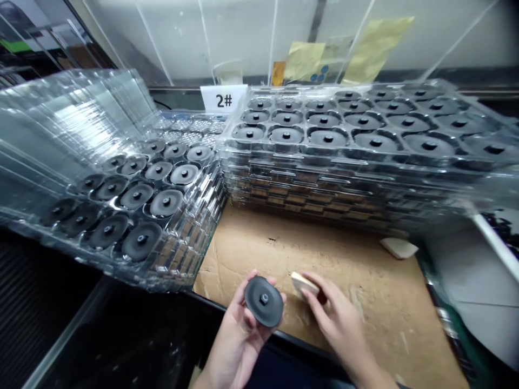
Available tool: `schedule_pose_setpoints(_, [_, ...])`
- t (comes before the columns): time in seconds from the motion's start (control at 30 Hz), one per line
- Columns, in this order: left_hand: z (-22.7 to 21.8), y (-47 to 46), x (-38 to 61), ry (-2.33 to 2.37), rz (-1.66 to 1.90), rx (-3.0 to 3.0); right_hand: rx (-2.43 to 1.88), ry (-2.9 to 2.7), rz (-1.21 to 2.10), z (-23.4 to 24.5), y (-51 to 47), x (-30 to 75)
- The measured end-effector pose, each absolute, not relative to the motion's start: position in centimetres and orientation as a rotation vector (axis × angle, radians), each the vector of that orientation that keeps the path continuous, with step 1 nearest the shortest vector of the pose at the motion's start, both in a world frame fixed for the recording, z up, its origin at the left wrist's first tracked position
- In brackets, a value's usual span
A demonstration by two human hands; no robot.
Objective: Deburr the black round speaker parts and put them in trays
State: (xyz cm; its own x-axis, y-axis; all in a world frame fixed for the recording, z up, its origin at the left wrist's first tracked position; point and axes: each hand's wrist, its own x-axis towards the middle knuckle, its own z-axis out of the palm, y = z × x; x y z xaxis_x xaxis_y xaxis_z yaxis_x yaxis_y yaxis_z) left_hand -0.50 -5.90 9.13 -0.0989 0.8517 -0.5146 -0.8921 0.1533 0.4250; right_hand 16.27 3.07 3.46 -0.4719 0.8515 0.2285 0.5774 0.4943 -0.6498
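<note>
- Black round disc [263, 301] with a short central stud, at lower centre of the frame, stud pointing up and toward the camera, face tilted slightly toward the right hand; oval in this view, long axis running from upper left to lower right
- Left hand [237, 340], at bottom centre, partly closed and gripping the disc by its rim, palm beneath, fingertips curled round the far edge and thumb along the near side
- Right hand [340, 319], just right of the disc and apart from it, fingers closed on a pale beige pad [304, 283], the pad's long axis slanting down to the right, its end pointing toward the disc
- Nothing between the disc and the pad
- Under and beyond both hands, a creased cardboard sheet [365, 308] on the bench, with a second beige pad [399, 248] lying at its far right edge
- Upper right of the frame, a tall stack of transparent plastic trays [344, 186], the top tray full of black discs, standing beyond the cardboard
- Left of the frame, more transparent trays [121, 189] with black discs, tilted and leaning against the stack
- At top centre, behind the trays, a white card marked "2#" [223, 98], with yellow papers [375, 48] to its right
</note>
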Motion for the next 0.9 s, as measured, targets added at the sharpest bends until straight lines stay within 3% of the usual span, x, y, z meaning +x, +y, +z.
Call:
schedule_pose_setpoints(0.2, [9.4,-5.6,-0.2,0.888,1.417,-0.04,-1.064,-2.16,0.854,5.2,1.0,16.1])
schedule_pose_setpoints(0.33, [9.7,-5.4,0.9,0.921,1.384,-0.018,-1.116,-2.031,0.866,10.4,1.5,15.7])
schedule_pose_setpoints(0.5, [10.3,-5.2,2.3,0.873,1.326,-0.002,-0.733,-2.132,1.059,15.3,0.5,14.5])
schedule_pose_setpoints(0.57, [10.7,-5.1,2.6,0.91,1.335,-0.038,-0.737,-2.196,1.134,15.7,0.4,14.2])
schedule_pose_setpoints(0.7, [11.6,-4.7,3.1,0.925,1.244,-0.008,-0.809,-2.037,0.942,15.7,0.3,14.6])
schedule_pose_setpoints(0.9, [11.8,-5.2,3.1,0.764,1.218,0.01,-0.798,-2.237,1.111,16.3,-0.2,18.3])
